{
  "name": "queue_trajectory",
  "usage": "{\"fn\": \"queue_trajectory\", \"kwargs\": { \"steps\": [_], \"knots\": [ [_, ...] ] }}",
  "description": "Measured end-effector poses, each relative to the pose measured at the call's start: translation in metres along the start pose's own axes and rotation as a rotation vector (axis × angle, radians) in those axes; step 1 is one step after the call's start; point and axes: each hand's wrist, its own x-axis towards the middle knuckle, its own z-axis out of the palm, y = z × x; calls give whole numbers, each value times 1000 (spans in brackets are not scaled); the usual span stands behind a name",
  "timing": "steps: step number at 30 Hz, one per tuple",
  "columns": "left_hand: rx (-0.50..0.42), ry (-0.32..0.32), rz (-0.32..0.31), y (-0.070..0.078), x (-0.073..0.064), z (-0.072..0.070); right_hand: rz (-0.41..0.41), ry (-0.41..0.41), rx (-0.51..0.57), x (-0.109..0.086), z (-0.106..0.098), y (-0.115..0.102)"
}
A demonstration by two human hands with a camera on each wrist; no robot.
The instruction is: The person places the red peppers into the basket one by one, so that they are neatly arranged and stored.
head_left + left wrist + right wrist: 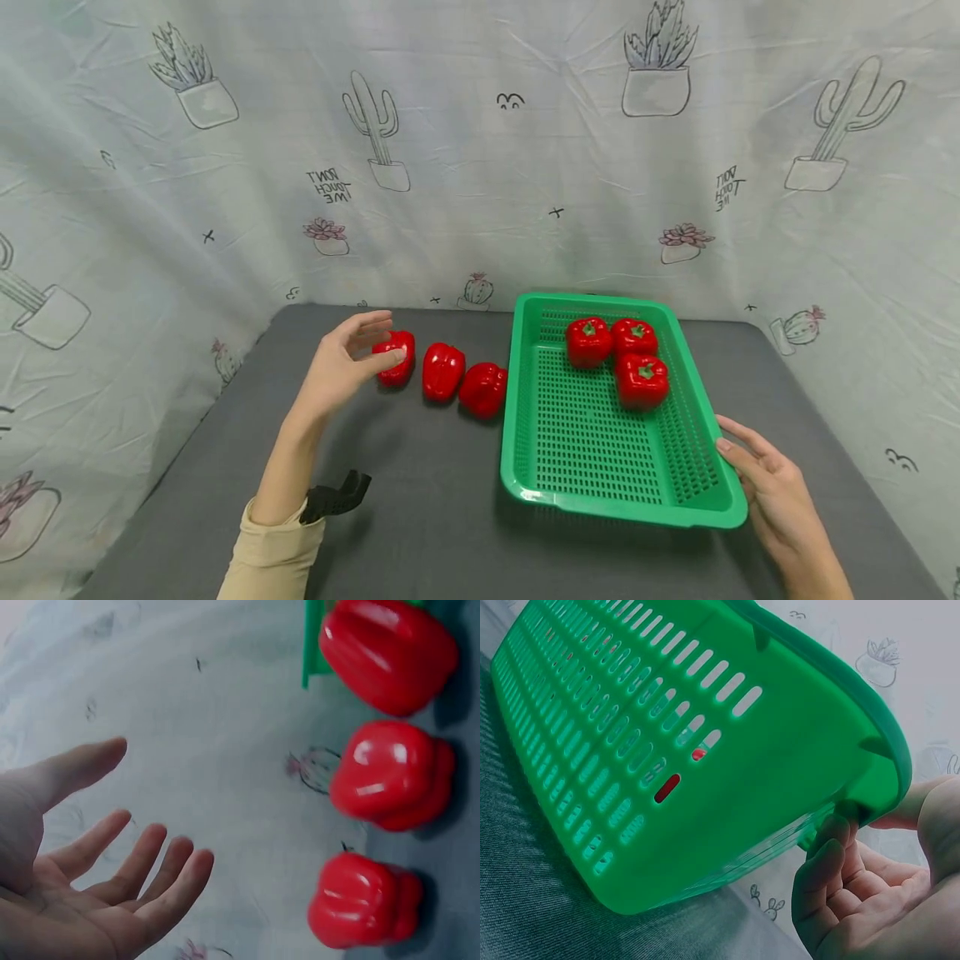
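Note:
Three red bell peppers lie in a row on the dark table: a left one (399,371), a middle one (443,372) and a right one (483,390). By the left pepper is my left hand (336,367), fingers apart; the left wrist view shows this hand (112,900) holding nothing, at a distance from the peppers. My right hand (780,487) grips the right rim of a green perforated basket (615,507), thumb on top and fingers beneath. Inside the basket, toward its back, sit three more red peppers (642,383), stems up.
A pale curtain (465,183) printed with cacti hangs behind and at both sides of the dark table (420,517). On the left forearm is a black strap mount (336,497). The basket's left side stands close to the right loose pepper.

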Motion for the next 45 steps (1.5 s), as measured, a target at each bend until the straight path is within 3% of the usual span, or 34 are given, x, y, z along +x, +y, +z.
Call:
{"fn": "queue_trajectory", "kwargs": {
  "steps": [3,9,17,24,37,45],
  "knots": [
    [32,50,-8,-13,10,-6,1,-8,12,0,-1,0],
    [-5,118,-65,-42,24,-12,9,-14,-7,0,0,-2],
    [-17,157,-59,-65,32,-21,37,2,-41,-3,0,-4],
    [-26,196,-142,-87,34,-28,28,-4,-62,-4,-1,-3],
    [-47,164,-221,-110,41,-27,36,-3,-39,-2,-1,-1],
    [-62,74,-255,-117,42,-26,27,-1,-45,0,-2,-1]
  ]
}}
